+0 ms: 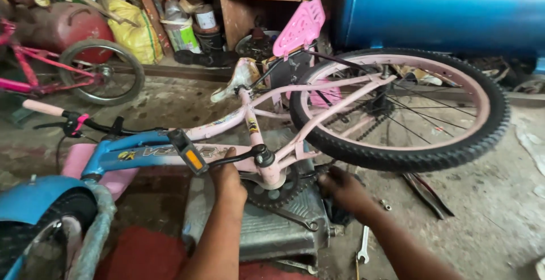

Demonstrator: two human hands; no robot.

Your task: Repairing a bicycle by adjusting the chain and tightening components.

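The fingers of the left hand point(227, 176) are curled shut around the black crank arm point(235, 157) of a pink bicycle point(267, 95), just beside the pedal point(188, 151) with its orange reflector. The right hand point(342, 189) is closed on a dark part beneath the chainring point(278, 193), near the lower crank; its fingertips are hidden, so what exactly they grip cannot be told.

The bicycle lies on its side over a grey metal box point(272, 229), with the toothed chainring resting just above the box top. Its rear wheel point(400, 109), with pink rim and knobby black tyre, tilts up to the right, and a pink child seat point(300, 27) sticks up behind the saddle point(238, 78).

2 spanners show: 1 lies on the box point(295, 218), the other on the concrete floor point(362, 246) just beside the right forearm. A blue bicycle frame point(122, 149) crosses in front at left, and a second pink bicycle point(68, 70) stands well apart at the back.
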